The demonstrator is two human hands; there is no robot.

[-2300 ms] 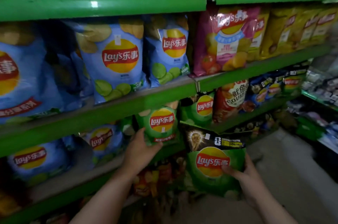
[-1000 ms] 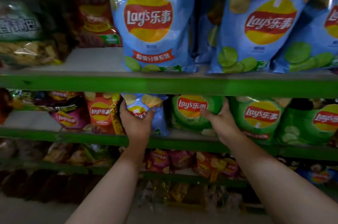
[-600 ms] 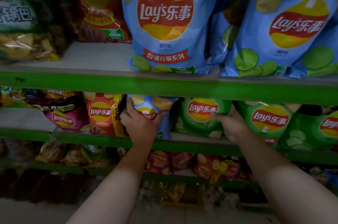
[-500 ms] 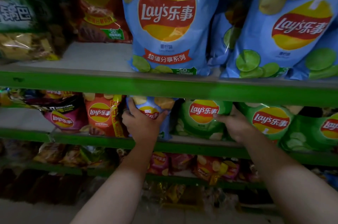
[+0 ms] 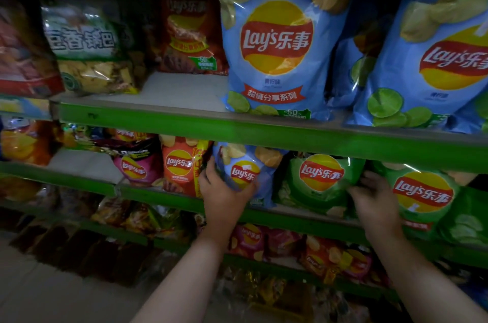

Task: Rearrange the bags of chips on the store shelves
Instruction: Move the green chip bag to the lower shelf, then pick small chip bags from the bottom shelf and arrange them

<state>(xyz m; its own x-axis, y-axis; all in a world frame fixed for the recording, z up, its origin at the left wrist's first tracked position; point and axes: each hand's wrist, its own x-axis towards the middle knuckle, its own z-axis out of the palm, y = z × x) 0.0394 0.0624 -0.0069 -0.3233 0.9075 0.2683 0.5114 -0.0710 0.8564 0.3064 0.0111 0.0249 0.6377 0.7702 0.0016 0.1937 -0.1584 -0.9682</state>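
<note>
On the middle green shelf (image 5: 264, 213) stands a small light-blue Lay's bag (image 5: 247, 164), and my left hand (image 5: 224, 192) grips its lower left part. Right of it stands a green Lay's bag (image 5: 320, 180). My right hand (image 5: 376, 204) rests against that bag's right edge, fingers spread, in the gap before a second green Lay's bag (image 5: 425, 196). Whether the right hand grips the bag I cannot tell.
An orange Lay's bag (image 5: 181, 167) and a pink Lay's bag (image 5: 134, 169) stand left of my left hand. Large blue Lay's bags (image 5: 277, 50) fill the shelf above, beside a bare patch of shelf (image 5: 182, 90). More snack packs sit on the lower shelf (image 5: 287, 262).
Both hands came from the far-right bags to this shelf section. In the last second my right hand slid from the green bag's front to its right edge; the left hand kept hold of the blue bag.
</note>
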